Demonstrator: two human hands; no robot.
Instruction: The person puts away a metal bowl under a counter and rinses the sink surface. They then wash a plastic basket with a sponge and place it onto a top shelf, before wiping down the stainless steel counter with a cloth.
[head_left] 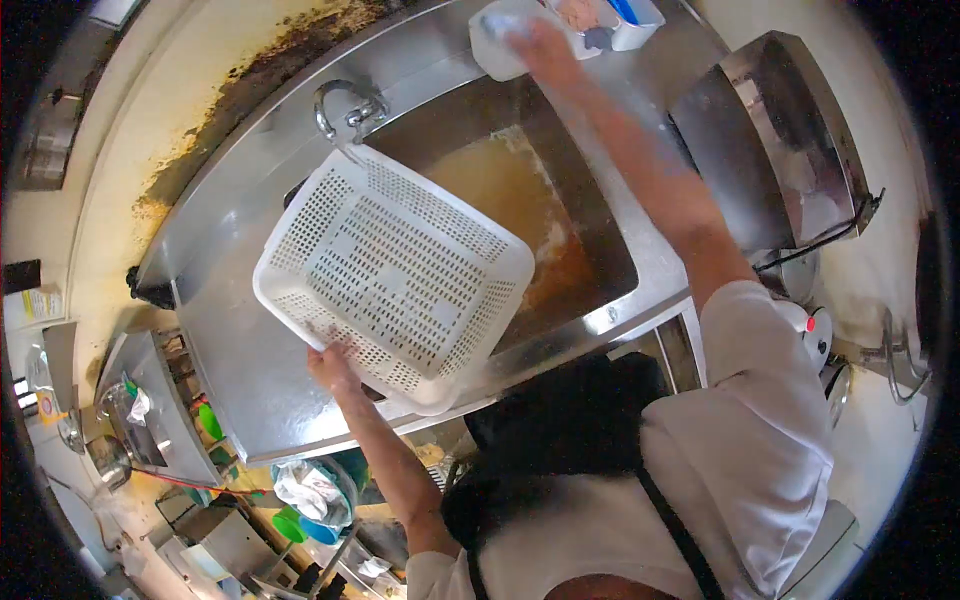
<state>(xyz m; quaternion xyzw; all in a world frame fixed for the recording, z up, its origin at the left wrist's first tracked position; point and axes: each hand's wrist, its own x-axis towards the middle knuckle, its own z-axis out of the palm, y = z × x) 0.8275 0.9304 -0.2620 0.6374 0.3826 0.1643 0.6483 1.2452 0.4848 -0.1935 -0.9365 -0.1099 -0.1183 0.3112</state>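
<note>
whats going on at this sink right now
A person's left hand grips the edge of an empty white perforated basket, held partly over a metal sink. The right hand, blurred, is at a white tub beyond the sink; whether it holds anything is unclear.

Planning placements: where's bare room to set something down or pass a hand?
Set-down: steel drainboard, between its left end and the white basket. Hand pass: over the sink, between basket and right forearm. Crowded: beyond the sink's far edge, with white containers and right hand.
</note>
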